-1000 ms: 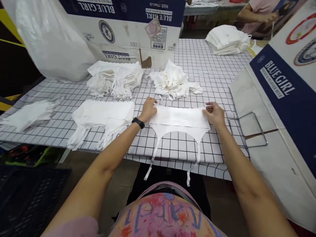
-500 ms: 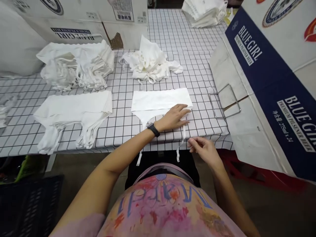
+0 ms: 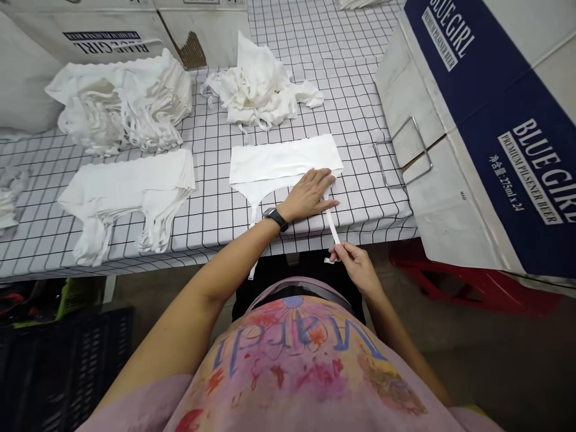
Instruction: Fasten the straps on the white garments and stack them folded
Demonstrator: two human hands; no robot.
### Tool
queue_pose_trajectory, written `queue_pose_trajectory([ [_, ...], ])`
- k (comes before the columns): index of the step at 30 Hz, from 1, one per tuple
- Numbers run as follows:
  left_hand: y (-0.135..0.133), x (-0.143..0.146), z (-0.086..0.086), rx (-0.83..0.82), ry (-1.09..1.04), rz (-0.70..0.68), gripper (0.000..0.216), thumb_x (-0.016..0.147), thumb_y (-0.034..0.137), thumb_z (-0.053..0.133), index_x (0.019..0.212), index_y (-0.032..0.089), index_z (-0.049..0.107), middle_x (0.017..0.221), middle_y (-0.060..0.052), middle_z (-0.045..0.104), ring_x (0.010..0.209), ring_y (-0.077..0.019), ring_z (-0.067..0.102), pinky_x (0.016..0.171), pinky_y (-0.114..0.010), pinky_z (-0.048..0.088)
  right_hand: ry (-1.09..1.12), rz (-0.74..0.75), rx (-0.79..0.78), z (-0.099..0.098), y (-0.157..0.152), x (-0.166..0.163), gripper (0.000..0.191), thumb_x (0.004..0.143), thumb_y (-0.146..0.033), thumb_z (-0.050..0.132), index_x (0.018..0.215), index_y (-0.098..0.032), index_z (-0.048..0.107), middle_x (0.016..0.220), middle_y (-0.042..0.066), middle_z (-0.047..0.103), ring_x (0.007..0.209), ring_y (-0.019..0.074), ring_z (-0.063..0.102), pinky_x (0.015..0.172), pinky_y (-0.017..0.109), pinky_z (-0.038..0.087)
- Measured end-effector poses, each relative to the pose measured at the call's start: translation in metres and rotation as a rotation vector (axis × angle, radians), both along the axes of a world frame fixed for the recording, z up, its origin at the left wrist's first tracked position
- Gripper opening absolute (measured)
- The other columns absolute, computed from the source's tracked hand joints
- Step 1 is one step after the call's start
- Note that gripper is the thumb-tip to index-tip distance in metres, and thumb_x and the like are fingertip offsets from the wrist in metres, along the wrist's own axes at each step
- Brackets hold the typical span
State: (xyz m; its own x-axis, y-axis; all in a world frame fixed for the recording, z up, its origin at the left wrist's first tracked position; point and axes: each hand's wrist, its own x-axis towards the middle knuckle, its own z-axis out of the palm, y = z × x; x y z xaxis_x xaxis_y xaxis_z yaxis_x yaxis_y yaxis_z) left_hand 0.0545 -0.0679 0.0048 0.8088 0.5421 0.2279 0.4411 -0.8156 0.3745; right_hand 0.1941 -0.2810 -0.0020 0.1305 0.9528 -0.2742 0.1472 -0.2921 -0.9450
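A white strappy top [image 3: 281,157] lies flat on the checked tablecloth, its wide band away from me and its straps toward me. My left hand [image 3: 310,195] rests on its right side, fingers spread flat over the cloth where a strap begins. Just past the table's front edge, my right hand [image 3: 355,261] pinches that right-hand strap [image 3: 333,228] between thumb and fingers. The strap runs taut between the two hands, and its end with a small clip pokes out beside my fingers. The left-hand strap hangs over the edge, partly behind my left forearm.
A neat stack of white tops [image 3: 130,186] lies to the left, with a taller pile [image 3: 126,102] behind it. A crumpled white heap [image 3: 261,84] sits at the back. The Blue Girl carton [image 3: 472,150] stands right, beside a wire frame [image 3: 402,153]. A red stool [image 3: 450,282] is below.
My right hand has moved left and taken hold of the right-hand strap, which hung loose before and is now drawn straight. My left hand stays on the top. The view has tilted downward.
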Motion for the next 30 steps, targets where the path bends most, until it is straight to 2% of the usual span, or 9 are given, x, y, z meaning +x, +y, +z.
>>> queue_pose_trajectory([
  [4,0.003,0.0,-0.004,-0.02,-0.02,0.0,0.075,0.097,0.078,0.033,0.141,0.019,0.049,0.152,-0.017,0.049,0.144,-0.0332,0.045,0.13,-0.055,0.025,-0.13,0.032,-0.055,0.014,-0.038,0.007,0.04,0.099,-0.054,0.057,0.09,-0.021,0.078,0.1,0.009,0.079,0.082,0.0216,0.069,0.081,0.035,0.051],
  [6,0.003,0.0,-0.005,-0.04,-0.025,0.004,0.078,0.096,0.081,0.032,0.141,0.02,0.049,0.152,-0.016,0.048,0.143,-0.0337,0.045,0.13,-0.056,0.024,-0.135,0.007,-0.084,0.021,-0.052,0.006,0.038,0.1,-0.051,0.057,0.112,-0.021,0.077,0.101,0.008,0.08,0.079,0.0207,0.069,0.079,0.036,0.053],
  [9,0.004,0.001,-0.004,-0.069,-0.031,0.004,0.08,0.094,0.083,0.033,0.141,0.021,0.05,0.152,-0.016,0.048,0.141,-0.0351,0.045,0.129,-0.058,0.025,-0.067,-0.062,-0.065,0.034,-0.066,0.002,0.05,0.102,-0.046,0.057,0.146,-0.022,0.058,0.09,0.004,0.08,0.072,0.0184,0.068,0.078,0.036,0.056],
  [13,0.003,0.001,-0.002,-0.06,-0.034,0.007,0.081,0.094,0.084,0.033,0.139,0.02,0.052,0.15,-0.016,0.049,0.137,-0.0359,0.047,0.126,-0.057,0.029,0.092,-0.106,-0.04,0.053,-0.072,0.002,0.029,0.1,-0.043,0.062,0.118,-0.023,0.073,0.089,0.006,0.08,0.074,0.0182,0.072,0.077,0.035,0.06],
  [15,0.002,0.0,-0.001,-0.053,-0.034,0.01,0.08,0.094,0.083,0.033,0.138,0.02,0.052,0.15,-0.015,0.049,0.136,-0.0357,0.047,0.126,-0.056,0.031,0.256,-0.086,-0.033,0.06,-0.071,0.006,0.027,0.1,-0.042,0.063,0.114,-0.024,0.077,0.104,0.009,0.081,0.088,0.0216,0.077,0.086,0.038,0.061],
  [19,0.001,0.001,-0.002,-0.069,-0.042,0.011,0.077,0.095,0.082,0.034,0.14,0.021,0.051,0.151,-0.015,0.048,0.14,-0.0355,0.045,0.128,-0.057,0.027,0.552,0.035,0.023,0.066,-0.066,0.015,0.041,0.097,-0.038,0.067,0.137,-0.03,0.07,0.14,0.01,0.069,0.128,0.0307,0.067,0.109,0.05,0.054],
  [21,0.001,0.001,-0.003,-0.075,-0.042,0.013,0.075,0.096,0.08,0.036,0.14,0.021,0.05,0.153,-0.015,0.048,0.141,-0.0355,0.045,0.128,-0.057,0.026,0.502,0.049,0.054,0.068,-0.059,0.015,0.042,0.098,-0.034,0.068,0.14,-0.032,0.068,0.143,0.008,0.067,0.132,0.0303,0.064,0.112,0.052,0.052],
  [26,0.0,-0.001,0.004,-0.065,-0.032,0.013,0.066,0.099,0.069,0.048,0.141,0.018,0.049,0.153,-0.016,0.049,0.144,-0.0336,0.044,0.13,-0.056,0.025,0.251,0.037,0.082,0.074,-0.033,0.01,0.032,0.1,-0.039,0.066,0.13,-0.029,0.074,0.127,0.009,0.076,0.119,0.0284,0.073,0.111,0.055,0.054],
  [30,0.003,-0.009,0.017,-0.189,-0.101,-0.022,0.048,0.107,0.049,0.042,0.144,0.019,0.045,0.149,-0.014,0.055,0.139,-0.0265,0.051,0.125,-0.05,0.036,0.349,0.111,0.057,0.077,-0.013,0.011,0.046,0.098,-0.043,0.069,0.143,-0.032,0.066,0.144,0.008,0.065,0.133,0.0305,0.063,0.118,0.058,0.046],
])
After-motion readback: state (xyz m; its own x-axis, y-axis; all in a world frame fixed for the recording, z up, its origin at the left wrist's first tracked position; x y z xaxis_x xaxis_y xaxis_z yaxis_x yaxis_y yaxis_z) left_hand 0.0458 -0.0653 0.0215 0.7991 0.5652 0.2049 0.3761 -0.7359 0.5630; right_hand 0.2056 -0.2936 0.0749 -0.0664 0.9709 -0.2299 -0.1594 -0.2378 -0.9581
